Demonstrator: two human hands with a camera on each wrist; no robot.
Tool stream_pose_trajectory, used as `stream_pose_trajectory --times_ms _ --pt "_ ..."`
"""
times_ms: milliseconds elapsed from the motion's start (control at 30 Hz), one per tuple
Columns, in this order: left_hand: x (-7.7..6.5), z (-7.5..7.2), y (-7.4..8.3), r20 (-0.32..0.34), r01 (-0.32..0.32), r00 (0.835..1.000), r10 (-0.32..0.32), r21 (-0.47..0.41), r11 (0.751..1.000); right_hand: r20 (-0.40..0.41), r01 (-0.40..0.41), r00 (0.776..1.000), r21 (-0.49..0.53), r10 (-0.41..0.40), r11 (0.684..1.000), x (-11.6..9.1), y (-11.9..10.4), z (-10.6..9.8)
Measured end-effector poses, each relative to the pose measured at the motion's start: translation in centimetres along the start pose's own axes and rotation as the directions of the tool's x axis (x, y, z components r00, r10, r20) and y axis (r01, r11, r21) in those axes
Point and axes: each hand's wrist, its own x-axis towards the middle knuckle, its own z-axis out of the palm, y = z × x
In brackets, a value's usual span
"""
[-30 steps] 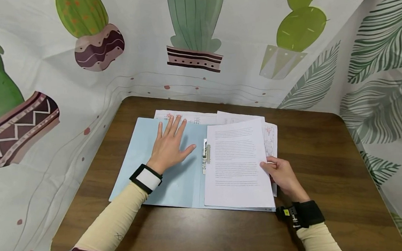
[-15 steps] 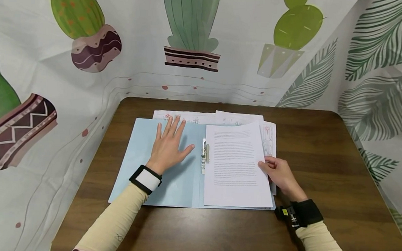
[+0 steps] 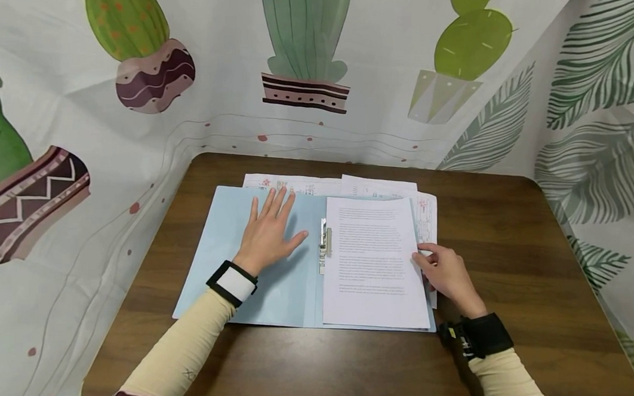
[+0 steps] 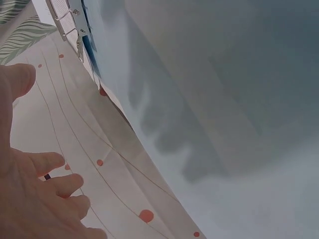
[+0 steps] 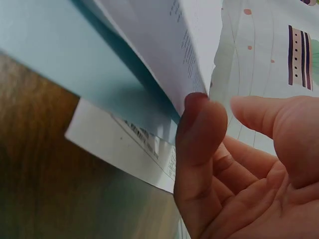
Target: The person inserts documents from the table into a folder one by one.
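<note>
"How are the hands lying, from your end?"

"I'm seeing the left hand (image 3: 267,233) holding its fingers spread over the left cover of the light-blue clip folder (image 3: 286,292). The right hand (image 3: 446,275) is touching the printed page (image 3: 370,252) by its outer edge, thumb and index apart — not pinching, I judge."

"And the page?"

"It's lying on the folder's right side, beside the metal clip (image 3: 328,243). I'd be easing it flat lightly, keeping its edges square."

"What's escaping you?"

"The folder is mostly hiding the loose sheets (image 3: 427,216). I'm not making out the print, or whether the left palm is pressing the cover — or hovering."
</note>
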Motion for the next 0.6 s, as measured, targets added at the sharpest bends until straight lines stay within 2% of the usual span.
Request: stream_pose_trajectory --times_ms 233,500,600 --pt "-0.16 0.25 0.29 0.032 0.008 0.999 -0.008 -0.001 1.0 -0.004 0.003 1.0 -0.078 -0.003 0.997 0.09 0.17 -0.19" --pt "-0.58 0.7 0.42 0.052 0.029 0.998 -0.028 -0.017 0.999 -0.052 -0.012 0.999 -0.137 0.005 0.991 0.12 -0.04 -0.41" --pt "-0.83 0.85 0.42 0.055 0.04 0.998 -0.038 -0.026 0.999 -0.083 0.009 0.996 -0.135 -0.02 0.991 0.08 -0.22 -0.35"
